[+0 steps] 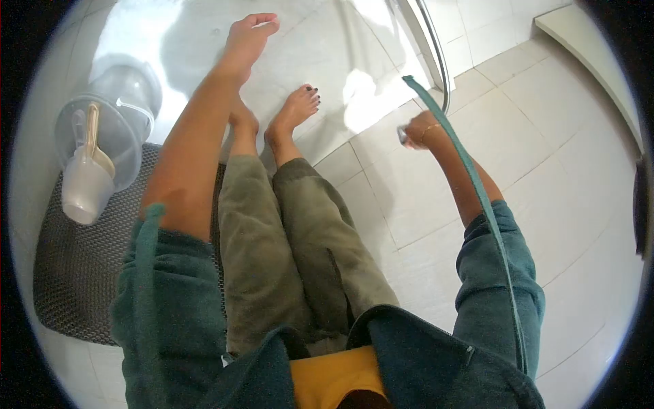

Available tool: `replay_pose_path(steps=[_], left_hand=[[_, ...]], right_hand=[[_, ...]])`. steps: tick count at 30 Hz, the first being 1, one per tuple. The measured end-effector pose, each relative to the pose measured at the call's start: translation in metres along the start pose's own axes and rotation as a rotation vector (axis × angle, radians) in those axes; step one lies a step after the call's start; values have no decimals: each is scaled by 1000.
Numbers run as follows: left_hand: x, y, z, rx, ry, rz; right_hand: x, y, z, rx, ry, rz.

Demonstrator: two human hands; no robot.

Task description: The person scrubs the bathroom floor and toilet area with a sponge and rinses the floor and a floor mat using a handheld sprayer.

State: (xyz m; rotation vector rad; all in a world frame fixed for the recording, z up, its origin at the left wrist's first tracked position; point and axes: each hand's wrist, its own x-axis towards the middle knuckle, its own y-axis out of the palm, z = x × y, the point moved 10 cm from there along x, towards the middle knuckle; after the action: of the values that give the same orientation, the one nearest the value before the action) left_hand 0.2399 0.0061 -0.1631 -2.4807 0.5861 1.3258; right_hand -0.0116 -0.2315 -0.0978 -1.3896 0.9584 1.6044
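Note:
My left hand (249, 35) reaches far forward over a bright white floor area, fingers stretched out and apart, holding nothing. My right hand (424, 129) is out to the right at the foot of a chrome bar (441, 65). Its fingers are closed around a small metal piece (402, 138); whether that piece belongs to the bar I cannot tell. A teal cord (477, 191) from my jacket hangs across the right forearm. My two bare feet (298, 108) stand below me on the pale tiles, between the hands.
A clear plastic bucket (119, 112) with a white scoop (85, 187) leaning in it stands at the left. It rests at the edge of a dark textured mat (71, 273). A pale raised ledge (586, 41) runs along the upper right.

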Motion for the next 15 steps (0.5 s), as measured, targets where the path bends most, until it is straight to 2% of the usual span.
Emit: replay_pose_path(steps=[3,4,6,10,13,15], left_hand=[[10,-11,24,-13,0,-33],[10,-14,32,-30,-9,-60],[8,-16,51,-25,-51,-76],[5,-11,70,32,-103,-65],[0,-6,68,33,-71,-38],[0,-2,70,45,-85,4]], right_hand=[[15,59,2,-102,-39,184],[15,62,1,-102,-44,186],[13,67,-20,-53,105,205],[16,68,-38,-155,91,167],[27,64,-54,-149,189,75],[25,55,-50,-140,158,3]])
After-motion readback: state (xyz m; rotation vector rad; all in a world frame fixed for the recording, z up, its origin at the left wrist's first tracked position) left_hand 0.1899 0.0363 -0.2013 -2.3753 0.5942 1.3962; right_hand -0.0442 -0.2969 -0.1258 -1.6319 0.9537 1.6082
